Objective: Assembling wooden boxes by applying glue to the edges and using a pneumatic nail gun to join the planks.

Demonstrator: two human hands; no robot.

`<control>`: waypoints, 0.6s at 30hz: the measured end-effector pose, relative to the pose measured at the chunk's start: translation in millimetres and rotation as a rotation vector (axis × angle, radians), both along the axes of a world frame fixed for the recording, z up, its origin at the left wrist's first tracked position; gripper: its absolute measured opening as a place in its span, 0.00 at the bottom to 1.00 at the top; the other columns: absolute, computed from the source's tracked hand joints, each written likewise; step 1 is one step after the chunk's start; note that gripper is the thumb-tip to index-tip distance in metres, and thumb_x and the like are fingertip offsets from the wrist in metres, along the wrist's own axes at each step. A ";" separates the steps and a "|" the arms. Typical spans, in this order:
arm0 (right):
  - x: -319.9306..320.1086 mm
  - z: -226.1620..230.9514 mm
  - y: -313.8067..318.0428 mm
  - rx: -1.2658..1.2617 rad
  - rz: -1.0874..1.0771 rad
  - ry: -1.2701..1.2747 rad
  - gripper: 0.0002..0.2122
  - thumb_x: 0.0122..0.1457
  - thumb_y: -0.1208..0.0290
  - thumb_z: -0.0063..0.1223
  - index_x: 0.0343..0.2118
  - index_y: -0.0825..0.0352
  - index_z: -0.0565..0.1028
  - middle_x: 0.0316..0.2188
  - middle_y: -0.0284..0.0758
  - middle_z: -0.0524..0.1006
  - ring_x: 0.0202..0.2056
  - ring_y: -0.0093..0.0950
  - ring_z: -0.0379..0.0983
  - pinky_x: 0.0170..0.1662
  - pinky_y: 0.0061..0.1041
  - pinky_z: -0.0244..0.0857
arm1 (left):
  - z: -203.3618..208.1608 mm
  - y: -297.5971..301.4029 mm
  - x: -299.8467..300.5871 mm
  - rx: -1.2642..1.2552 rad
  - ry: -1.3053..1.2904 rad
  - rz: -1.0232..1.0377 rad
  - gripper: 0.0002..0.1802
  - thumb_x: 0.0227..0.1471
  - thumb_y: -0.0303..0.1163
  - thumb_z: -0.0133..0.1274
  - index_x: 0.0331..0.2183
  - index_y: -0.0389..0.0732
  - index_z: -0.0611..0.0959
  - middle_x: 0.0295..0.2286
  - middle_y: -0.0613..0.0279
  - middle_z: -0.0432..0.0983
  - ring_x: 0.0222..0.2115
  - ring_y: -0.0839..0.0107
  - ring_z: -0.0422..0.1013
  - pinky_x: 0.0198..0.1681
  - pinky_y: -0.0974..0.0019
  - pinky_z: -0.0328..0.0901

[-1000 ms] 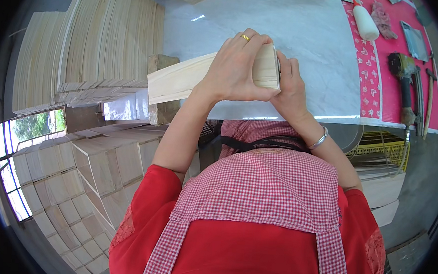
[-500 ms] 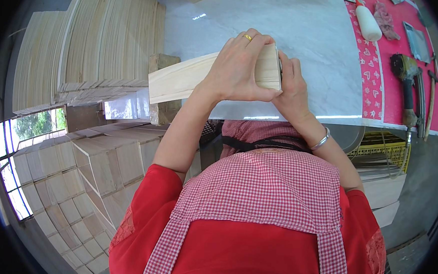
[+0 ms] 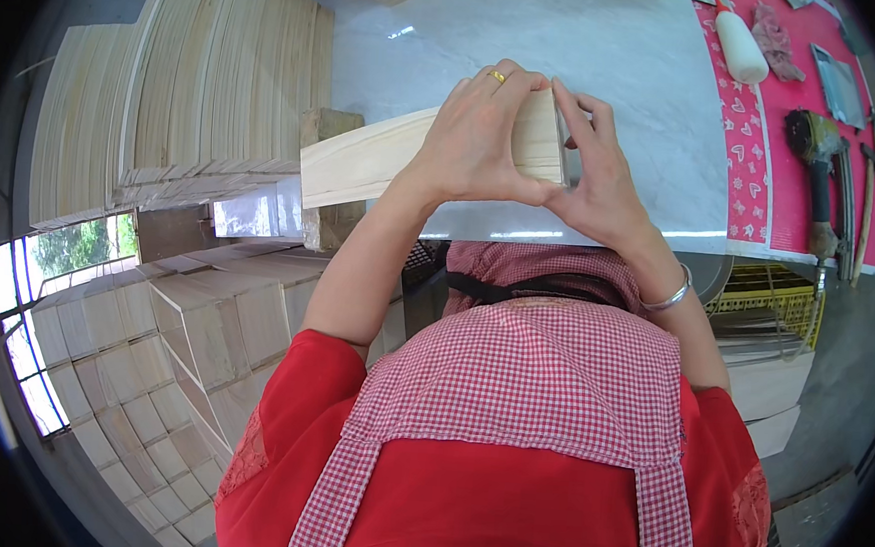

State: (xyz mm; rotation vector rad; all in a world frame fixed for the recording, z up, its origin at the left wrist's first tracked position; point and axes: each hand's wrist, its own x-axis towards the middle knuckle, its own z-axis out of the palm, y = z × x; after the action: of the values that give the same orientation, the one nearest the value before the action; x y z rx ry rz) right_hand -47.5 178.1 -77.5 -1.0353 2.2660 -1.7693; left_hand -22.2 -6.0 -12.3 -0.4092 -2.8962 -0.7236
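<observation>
A long pale wooden box (image 3: 365, 154) lies across the near side of the table, its grain running lengthwise. My left hand (image 3: 466, 140) spans its top near the right end, fingers on the far edge and thumb on the near edge. At that right end, my right hand (image 3: 604, 178) pinches the thin end panel (image 3: 562, 146), with fingertips at the far corner and thumb at the near corner. A gap shows between my right palm and the panel. The box's left end rests by a rough wood block (image 3: 328, 123). Its underside is hidden.
Tall stacks of thin boards (image 3: 219, 70) stand at the left. Stacked wooden boxes (image 3: 120, 384) fill the lower left. On a pink mat at the right lie a white squeeze bottle (image 3: 742, 46), a rag (image 3: 775, 42), a nail gun (image 3: 815, 156) and a hammer (image 3: 867, 200). A yellow crate (image 3: 786, 305) sits below.
My right hand has shifted its grip, its fingers reaching to the far corner and its palm opening away from the end panel. My left hand and the box stay nearly in place.
</observation>
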 end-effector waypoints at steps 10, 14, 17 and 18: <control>37.5 19.2 36.6 0.002 0.148 -0.109 0.41 0.44 0.76 0.67 0.64 0.69 0.61 0.60 0.44 0.62 0.61 0.40 0.61 0.63 0.35 0.56 | 3.3 0.8 -0.4 -0.001 -0.046 0.021 0.46 0.22 0.46 0.69 0.47 0.35 0.74 0.40 0.51 0.71 0.43 0.52 0.70 0.47 0.55 0.63; 45.2 14.5 41.1 -0.077 0.126 -0.105 0.38 0.44 0.74 0.69 0.62 0.69 0.64 0.59 0.44 0.63 0.59 0.41 0.63 0.60 0.36 0.60 | 1.5 1.8 -1.2 0.004 -0.029 0.011 0.46 0.22 0.46 0.69 0.47 0.36 0.74 0.40 0.52 0.71 0.42 0.53 0.70 0.47 0.56 0.64; 45.3 12.9 41.2 -0.093 0.115 -0.122 0.37 0.45 0.75 0.68 0.61 0.69 0.65 0.59 0.44 0.64 0.59 0.41 0.63 0.61 0.35 0.59 | 1.1 2.7 -1.0 0.003 -0.007 0.008 0.45 0.23 0.45 0.70 0.46 0.38 0.74 0.40 0.54 0.72 0.41 0.53 0.70 0.45 0.57 0.65; 45.2 12.5 41.1 -0.100 0.110 -0.130 0.37 0.45 0.75 0.67 0.61 0.69 0.65 0.58 0.44 0.64 0.59 0.40 0.63 0.61 0.35 0.58 | 0.9 3.3 -1.1 0.006 -0.009 0.007 0.45 0.22 0.46 0.69 0.46 0.37 0.74 0.40 0.53 0.72 0.41 0.53 0.70 0.46 0.57 0.64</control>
State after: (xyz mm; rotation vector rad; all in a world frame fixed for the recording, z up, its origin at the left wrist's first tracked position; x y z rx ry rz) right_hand -2.3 219.1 -65.0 -1.0080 2.0241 -1.8633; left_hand -23.3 -2.6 -11.4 -0.3955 -2.9013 -0.7350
